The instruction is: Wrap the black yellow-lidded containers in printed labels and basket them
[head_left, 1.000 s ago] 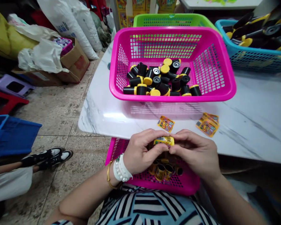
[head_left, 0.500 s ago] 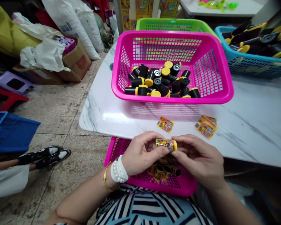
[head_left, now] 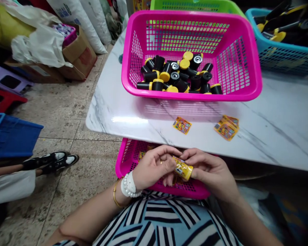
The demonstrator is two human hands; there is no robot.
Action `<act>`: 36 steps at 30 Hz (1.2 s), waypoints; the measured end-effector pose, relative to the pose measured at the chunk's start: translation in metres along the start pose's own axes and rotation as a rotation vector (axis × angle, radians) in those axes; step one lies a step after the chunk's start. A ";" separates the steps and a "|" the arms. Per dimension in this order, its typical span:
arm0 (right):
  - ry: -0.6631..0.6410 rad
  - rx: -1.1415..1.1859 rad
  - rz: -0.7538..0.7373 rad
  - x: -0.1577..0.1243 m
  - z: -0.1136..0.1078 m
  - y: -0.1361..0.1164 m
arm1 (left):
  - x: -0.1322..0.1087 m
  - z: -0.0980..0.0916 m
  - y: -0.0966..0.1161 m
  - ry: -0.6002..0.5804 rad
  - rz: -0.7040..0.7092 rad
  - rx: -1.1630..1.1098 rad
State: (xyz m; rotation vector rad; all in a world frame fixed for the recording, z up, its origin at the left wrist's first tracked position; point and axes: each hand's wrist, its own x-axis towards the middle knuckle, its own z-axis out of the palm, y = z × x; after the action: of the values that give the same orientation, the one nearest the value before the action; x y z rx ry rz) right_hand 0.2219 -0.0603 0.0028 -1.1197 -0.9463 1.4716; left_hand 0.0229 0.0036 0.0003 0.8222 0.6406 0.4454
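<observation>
Both my hands are closed on a small canister wrapped in a printed yellow label [head_left: 183, 170], just past the table's front edge. My left hand [head_left: 154, 167] has its thumb on the label at the left end, fingers curled behind. With thumb and fingertips, my right hand [head_left: 213, 171] grips the yellow-capped right end. Under my hands is a lower pink basket [head_left: 122, 160] with labelled pieces inside, mostly hidden. A single printed label [head_left: 182, 125] lies on the table ahead, and a small stack of labels [head_left: 226, 127] lies to its right.
A large pink basket [head_left: 192, 96] on the marble-patterned table [head_left: 110, 119] holds several black canisters with yellow caps [head_left: 157, 84]. Behind it are a green basket [head_left: 197, 4] and a blue basket [head_left: 287, 58]. A person's shoes [head_left: 51, 162] show at left, near a blue bin [head_left: 15, 136].
The labelled canister has turned and now tilts down to the right, its label showing a different side. The view has dipped, so the table and baskets sit higher in the frame.
</observation>
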 end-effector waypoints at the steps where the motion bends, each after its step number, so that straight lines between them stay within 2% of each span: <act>1: -0.001 0.034 0.019 -0.001 0.002 0.002 | 0.000 0.000 -0.001 -0.008 -0.010 -0.008; 4: 0.006 0.054 0.032 -0.003 0.006 0.005 | 0.000 -0.001 -0.003 0.008 -0.055 -0.003; 9: 0.010 0.110 0.014 -0.002 0.008 0.004 | -0.002 -0.001 -0.004 -0.026 -0.006 0.051; 15: -0.013 0.147 -0.043 0.003 0.007 0.008 | 0.002 -0.005 -0.001 -0.059 -0.114 0.042; 20: 0.027 0.106 -0.001 0.002 0.014 0.010 | 0.006 -0.008 -0.004 -0.092 -0.142 0.057; 22: 0.024 -0.034 -0.076 0.002 0.013 0.006 | 0.007 -0.009 -0.006 -0.102 -0.162 0.043; 25: 0.062 -0.492 -0.320 0.005 -0.005 -0.009 | 0.008 -0.012 -0.010 -0.095 -0.210 0.069; 26: 0.124 -0.677 -0.395 0.008 -0.017 -0.015 | 0.008 -0.014 -0.011 -0.066 -0.215 0.124; 27: 0.238 -0.859 -0.437 0.011 -0.032 -0.021 | 0.008 -0.016 -0.012 -0.019 -0.200 0.215; 28: 0.407 -1.022 -0.487 0.015 -0.048 -0.027 | 0.008 -0.018 -0.012 0.043 -0.163 0.340; 30: 0.632 -1.279 -0.478 0.024 -0.079 -0.034 | 0.006 -0.021 -0.011 0.186 -0.023 0.635; 33: 0.646 -1.349 -0.454 0.034 -0.107 -0.035 | 0.001 -0.022 -0.008 0.333 0.213 0.920; 36: 0.657 -1.351 -0.522 0.035 -0.105 -0.029 | -0.004 -0.012 0.000 0.307 0.342 0.905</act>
State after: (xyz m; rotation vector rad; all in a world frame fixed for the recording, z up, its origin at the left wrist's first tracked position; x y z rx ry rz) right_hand 0.3290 -0.0198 -0.0025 -1.8838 -1.5785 -0.1735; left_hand 0.0121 0.0079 -0.0045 1.7603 1.0130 0.6039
